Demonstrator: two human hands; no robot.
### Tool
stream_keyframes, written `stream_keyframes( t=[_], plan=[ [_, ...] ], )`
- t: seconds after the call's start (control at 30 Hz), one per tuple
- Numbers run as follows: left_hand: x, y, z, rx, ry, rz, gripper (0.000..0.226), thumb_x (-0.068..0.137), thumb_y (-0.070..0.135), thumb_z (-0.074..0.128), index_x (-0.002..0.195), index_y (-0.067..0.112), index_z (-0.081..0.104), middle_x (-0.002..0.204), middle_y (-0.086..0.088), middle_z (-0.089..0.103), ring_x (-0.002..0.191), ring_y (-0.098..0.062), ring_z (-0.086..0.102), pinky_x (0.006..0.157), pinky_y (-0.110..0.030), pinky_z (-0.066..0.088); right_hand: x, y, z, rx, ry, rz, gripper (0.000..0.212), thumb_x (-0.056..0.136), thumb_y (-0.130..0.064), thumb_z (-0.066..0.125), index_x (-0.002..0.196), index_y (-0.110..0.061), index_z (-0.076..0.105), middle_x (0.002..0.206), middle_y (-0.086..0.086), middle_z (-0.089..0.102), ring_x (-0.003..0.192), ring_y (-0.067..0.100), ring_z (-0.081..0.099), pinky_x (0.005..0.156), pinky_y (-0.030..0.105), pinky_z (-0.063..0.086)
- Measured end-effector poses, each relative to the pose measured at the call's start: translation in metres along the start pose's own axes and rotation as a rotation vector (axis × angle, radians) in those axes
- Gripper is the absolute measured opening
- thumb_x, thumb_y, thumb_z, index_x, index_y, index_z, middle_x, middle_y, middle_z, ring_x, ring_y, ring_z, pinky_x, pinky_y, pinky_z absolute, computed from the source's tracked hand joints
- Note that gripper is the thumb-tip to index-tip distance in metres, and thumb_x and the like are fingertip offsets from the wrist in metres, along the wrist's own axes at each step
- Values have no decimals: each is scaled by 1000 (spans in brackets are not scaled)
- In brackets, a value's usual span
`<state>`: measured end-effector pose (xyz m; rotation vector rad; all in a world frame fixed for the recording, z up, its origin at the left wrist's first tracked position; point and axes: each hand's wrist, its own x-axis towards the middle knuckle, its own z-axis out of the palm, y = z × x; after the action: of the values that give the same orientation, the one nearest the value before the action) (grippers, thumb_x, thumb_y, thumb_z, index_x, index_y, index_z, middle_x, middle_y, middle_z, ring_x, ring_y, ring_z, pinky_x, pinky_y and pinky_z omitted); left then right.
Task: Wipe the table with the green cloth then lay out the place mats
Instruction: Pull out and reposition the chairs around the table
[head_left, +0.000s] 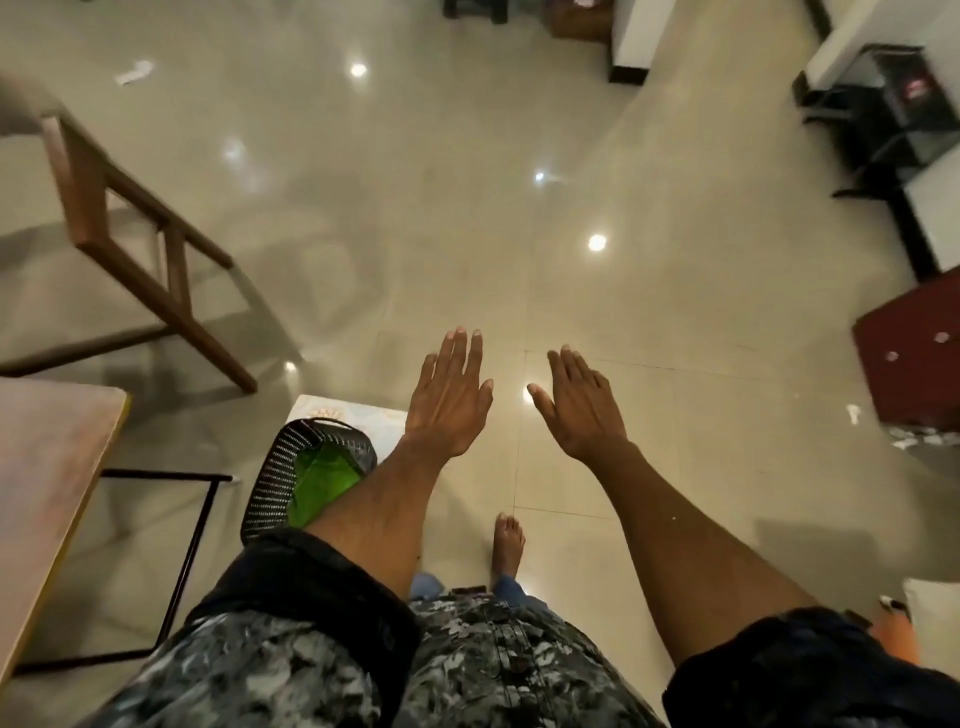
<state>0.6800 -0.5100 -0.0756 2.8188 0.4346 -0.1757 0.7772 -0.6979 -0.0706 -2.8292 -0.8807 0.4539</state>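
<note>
Table edge at far left, nothing laid on the part in view. Black perforated basket on the floor beside it holds the green cloth, w/ a pale patterned sheet behind (maybe a place mat, can't confirm). Left hand hangs flat, fingers straight, empty, just right of the basket; cloth lies down-left of it under the forearm. Right hand also flat, empty, farther off, so left is nearer.

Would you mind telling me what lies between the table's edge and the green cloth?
In the head view, the black perforated basket wall stands between the table and the green cloth, which sits inside it; a black metal frame also crosses that stretch.
</note>
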Motion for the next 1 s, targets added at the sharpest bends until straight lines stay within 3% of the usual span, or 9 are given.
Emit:
stream_keyframes(
  t=[0.4, 0.53, 0.73, 0.9, 1.0],
  plan=[
    [72, -48, -15, 10, 36, -313, 69, 114, 33, 28, 171, 9, -3, 179, -16, -2, 167, -28, -1, 133, -46, 7, 143, -24, -17, -28, -83, -269, 70, 113, -53, 29, 164, -5, 28, 174, 18, 23, 163, 31, 20, 127, 42, 22],
    [118, -68, -23, -19, 58, -364, 69, 114, 34, 24, 170, 9, -6, 178, -16, -6, 167, -29, -4, 135, -49, 8, 192, -33, -36, -51, -90, -304, 71, 113, -53, 27, 165, -5, 26, 175, 18, 21, 164, 30, 17, 128, 42, 20],
    [182, -100, -52, -62, 157, -435, 68, 113, 33, 27, 170, 7, 1, 178, -18, 2, 167, -31, 3, 134, -47, 10, 276, -52, -80, -100, -18, -353, 67, 113, -53, 30, 161, -6, 32, 174, 18, 24, 163, 30, 20, 127, 43, 22],
    [213, -121, -59, -77, 137, -503, 68, 114, 34, 23, 171, 9, -3, 179, -16, -6, 167, -28, -3, 135, -45, 5, 326, -79, -87, -140, -58, -438, 69, 113, -55, 26, 161, -6, 32, 173, 18, 24, 162, 31, 21, 127, 43, 22],
    [231, -145, -61, -97, 169, -547, 68, 114, 34, 25, 171, 8, 0, 178, -17, 0, 167, -30, 1, 134, -47, 9, 361, -94, -85, -149, -96, -494, 66, 113, -53, 30, 160, -6, 33, 173, 18, 25, 163, 30, 21, 127, 42, 21]
  ],
)
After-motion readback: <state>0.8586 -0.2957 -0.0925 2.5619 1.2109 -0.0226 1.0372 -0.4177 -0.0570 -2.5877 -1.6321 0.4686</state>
